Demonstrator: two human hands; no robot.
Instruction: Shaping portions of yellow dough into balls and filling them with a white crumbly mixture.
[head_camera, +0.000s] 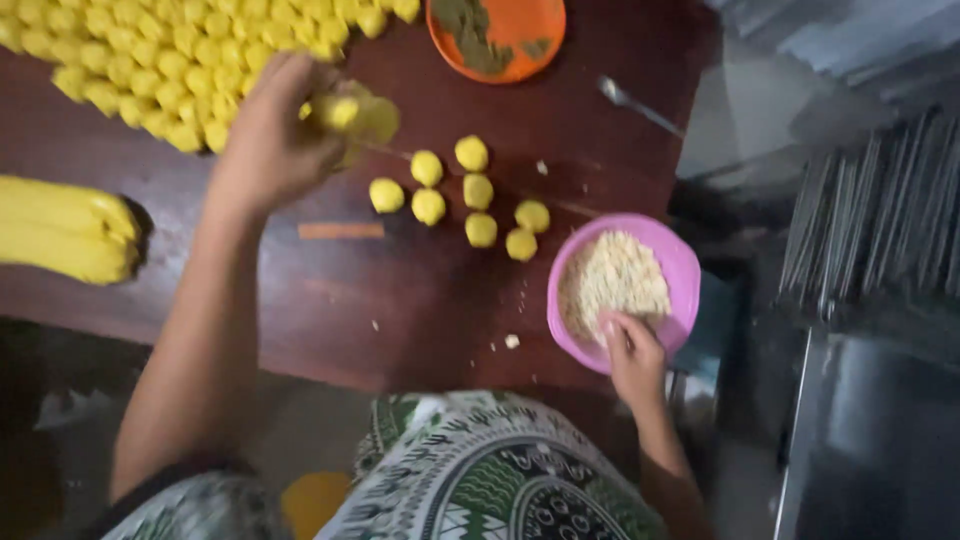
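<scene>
Pinching: a flattened yellow dough piece (362, 118) is gripped in the fingers of the left hand (272, 140), far across the dark tabletop (400, 290)
Filling: the pink bowl (682, 265) of pale crumbs (612, 275) lies well apart, to the right and nearer the body; the right hand (634, 355) is dipped into it, fingers curled
Between: seven loose yellow balls (470, 195) are scattered
Beyond: a massed heap of balls (170, 60); an orange plate (520, 25)

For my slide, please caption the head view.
Left hand holds yellow dough ball; right hand reaches into pink bowl.
</scene>
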